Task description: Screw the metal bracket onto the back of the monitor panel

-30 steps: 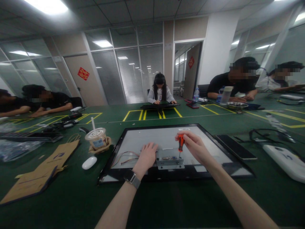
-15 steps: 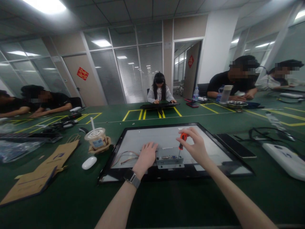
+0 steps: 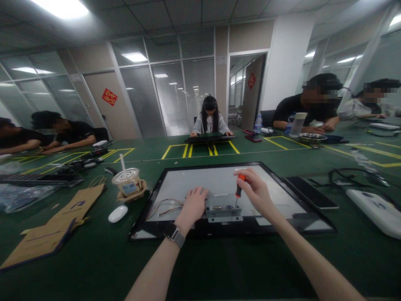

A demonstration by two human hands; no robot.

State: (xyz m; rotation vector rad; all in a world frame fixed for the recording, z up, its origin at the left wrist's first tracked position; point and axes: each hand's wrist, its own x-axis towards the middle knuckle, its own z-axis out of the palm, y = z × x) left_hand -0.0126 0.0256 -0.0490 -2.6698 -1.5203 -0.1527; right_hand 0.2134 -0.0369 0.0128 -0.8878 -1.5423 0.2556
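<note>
A flat black-framed display panel (image 3: pixel 266 225) lies on the table in front of me. Near its lower edge sits a grey metal bracket (image 3: pixel 224 215) with a small circuit board on it. My right hand (image 3: pixel 255 188) is closed around the red-and-black handle of a screwdriver (image 3: pixel 239 190), which stands nearly upright with its tip at the bracket's right end. My left hand (image 3: pixel 194 205) lies palm down with fingers stretched out, at the left end of the bracket. Thin wires (image 3: pixel 166 205) run over the panel beside it. The screw itself is too small to make out.
On the left are a drink cup (image 3: pixel 127 182) with a straw, a white mouse-shaped case (image 3: pixel 118 214) and a brown paper bag (image 3: pixel 69 213). A black phone (image 3: pixel 310 192) and a white device (image 3: pixel 374 211) lie right. Several people sit around the green table (image 3: pixel 103 267).
The fingers of my right hand have shifted slightly on the screwdriver handle, which has turned a little. My left hand stays where it was.
</note>
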